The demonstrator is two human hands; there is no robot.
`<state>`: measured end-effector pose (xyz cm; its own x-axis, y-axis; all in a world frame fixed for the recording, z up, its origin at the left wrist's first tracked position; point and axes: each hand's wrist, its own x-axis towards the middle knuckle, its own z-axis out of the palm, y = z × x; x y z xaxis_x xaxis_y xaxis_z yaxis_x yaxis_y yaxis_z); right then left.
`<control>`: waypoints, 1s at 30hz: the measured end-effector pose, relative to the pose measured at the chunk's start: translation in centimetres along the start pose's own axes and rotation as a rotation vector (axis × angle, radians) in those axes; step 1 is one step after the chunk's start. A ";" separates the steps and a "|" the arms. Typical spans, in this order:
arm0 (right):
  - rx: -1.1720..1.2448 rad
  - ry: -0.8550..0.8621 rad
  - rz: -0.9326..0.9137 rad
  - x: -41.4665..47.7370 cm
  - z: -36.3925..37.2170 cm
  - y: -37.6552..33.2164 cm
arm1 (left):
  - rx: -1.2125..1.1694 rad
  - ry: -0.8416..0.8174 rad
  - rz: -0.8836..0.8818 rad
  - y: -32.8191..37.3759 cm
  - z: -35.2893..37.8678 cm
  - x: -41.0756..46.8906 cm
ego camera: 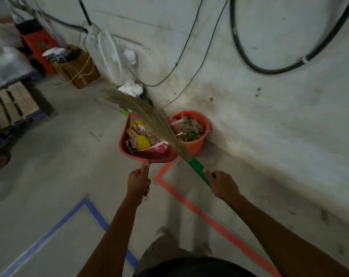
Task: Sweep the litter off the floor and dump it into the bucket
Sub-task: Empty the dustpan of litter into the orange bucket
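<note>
The litter, a heap of crumpled wrappers with a yellow piece and a white strip among them, lies in a red dustpan; any print on the wrappers is too blurred to read. The left hand grips the dustpan's handle, fingers curled round it, and holds the pan just left of the orange bucket, their rims close together. The bucket stands on the floor against the wall and already holds a tangle of scraps. The right hand is wrapped round the green handle of a broom, whose straw bristles slant up and to the left across the right edge of the dustpan, over the litter. Below the dustpan a corner of red tape is stuck to the concrete floor, and a corner of blue tape lies further left. Black cables loop down the stained wall. Further left, along the wall, stand a white fan, a cardboard box tied with string, and a red crate.
</note>
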<state>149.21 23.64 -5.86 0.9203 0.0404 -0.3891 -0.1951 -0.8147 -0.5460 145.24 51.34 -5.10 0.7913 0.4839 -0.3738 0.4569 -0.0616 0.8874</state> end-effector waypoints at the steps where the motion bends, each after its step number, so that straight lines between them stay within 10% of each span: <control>1: 0.004 0.006 0.014 1.2 -0.6 0.2 | 0.016 -0.023 -0.003 0.5 0.9 1.5; 30: -0.107 -0.211 0.375 42.1 -6.3 -2.0 | 0.484 -0.444 -0.288 12.9 22.3 45.9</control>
<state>190.43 23.35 -16.47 0.7013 -0.1612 -0.6944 -0.4557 -0.8504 -0.2629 196.53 53.33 -16.80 0.6557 0.1448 -0.7410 0.7202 -0.4147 0.5562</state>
